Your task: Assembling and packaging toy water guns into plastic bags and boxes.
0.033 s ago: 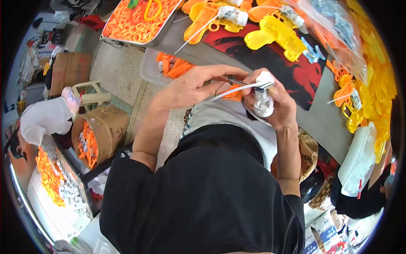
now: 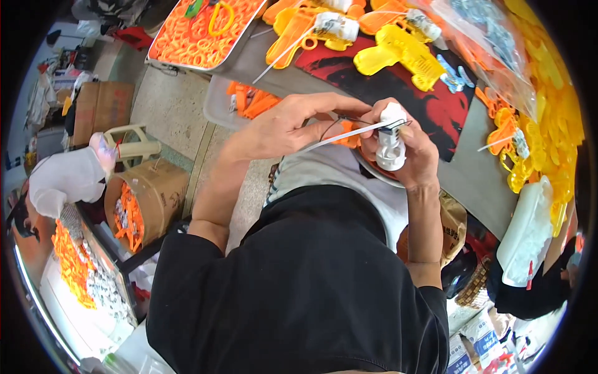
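My right hand [image 2: 418, 149] is closed around a white cylindrical plastic part [image 2: 391, 157] with a rounded top, held upright above my lap. A long white strip [image 2: 339, 136] runs from its upper end down to the left, passing beneath my left hand. My left hand [image 2: 280, 128] is closed in a pinch on a thin black cord [image 2: 352, 118], which arches across to the white part and loops about its upper end. The left fingertips partly hide the cord's near end. Just behind the strip, an orange piece [image 2: 346, 134] shows between the hands.
A tray of orange rings [image 2: 205, 37] stands at the back left of the table. Orange toy guns [image 2: 293, 34], a yellow toy gun [image 2: 402, 56] and a red-black mat [image 2: 436, 118] lie beyond my hands. Yellow parts [image 2: 554, 106] pile at right, near a white tub [image 2: 526, 237].
The black cord now bows upward in a wider curve between my hands. The view has shifted slightly; both hands stay in nearly the same place.
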Available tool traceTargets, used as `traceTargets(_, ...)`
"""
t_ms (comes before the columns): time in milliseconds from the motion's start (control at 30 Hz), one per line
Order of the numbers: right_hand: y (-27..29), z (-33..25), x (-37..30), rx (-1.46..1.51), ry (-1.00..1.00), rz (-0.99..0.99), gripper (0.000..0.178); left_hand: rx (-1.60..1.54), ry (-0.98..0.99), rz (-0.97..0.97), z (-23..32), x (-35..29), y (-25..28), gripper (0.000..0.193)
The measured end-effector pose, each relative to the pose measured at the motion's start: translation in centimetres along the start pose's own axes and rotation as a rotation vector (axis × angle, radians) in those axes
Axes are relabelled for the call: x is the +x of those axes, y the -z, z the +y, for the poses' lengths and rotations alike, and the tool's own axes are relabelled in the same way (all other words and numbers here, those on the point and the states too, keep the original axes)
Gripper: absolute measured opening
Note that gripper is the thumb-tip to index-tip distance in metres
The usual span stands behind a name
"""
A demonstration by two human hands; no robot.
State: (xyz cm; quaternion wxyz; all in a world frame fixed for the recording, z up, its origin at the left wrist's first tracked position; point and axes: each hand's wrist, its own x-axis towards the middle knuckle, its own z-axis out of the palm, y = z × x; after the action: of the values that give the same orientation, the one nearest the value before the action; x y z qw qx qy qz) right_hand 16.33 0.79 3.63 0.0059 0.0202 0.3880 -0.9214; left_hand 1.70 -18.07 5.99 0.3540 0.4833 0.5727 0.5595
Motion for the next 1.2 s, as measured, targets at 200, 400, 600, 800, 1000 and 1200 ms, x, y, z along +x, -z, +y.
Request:
traceTargets(200, 0.7, -4.6, -1.3, -0.154, 0.204, 0.025, 0.050, 0.034, 0.091, -0.056, 4.0, 5.3, 0.0, 0.028)
traceTargets(400, 1.5, -7.8, -2.1, -0.404, 0.317, 0.133, 0.052, 0.207, -0.140, -0.045, 5.7, 10.2, 0.3, 0.020)
traceTargets(600, 1.8, -10.0, -0.8, -0.201, 0.213, 0.063, 0.050, 0.768, -0.625, -0.046, 11.3, 12.9, -0.6, 0.017)
traceTargets(800, 0.3, -10.3, -0.6, -0.635, 0.695, 0.694, 0.028, 1.069, -0.694, -0.093, 15.1, 15.7, -0.9, 0.014)
traceTargets(1000, -4.5, -9.7, -1.7, -1.623, 1.147, 0.760, 0.040, 0.790, -0.196, -0.196, 16.7, 17.6, -0.2, 0.013)
traceTargets(1200, -5.8, -10.0, -0.7, -0.624, 1.016, 0.650, 0.032, 0.386, -0.021, -0.285, 17.0, 18.3, -2.2, 0.020)
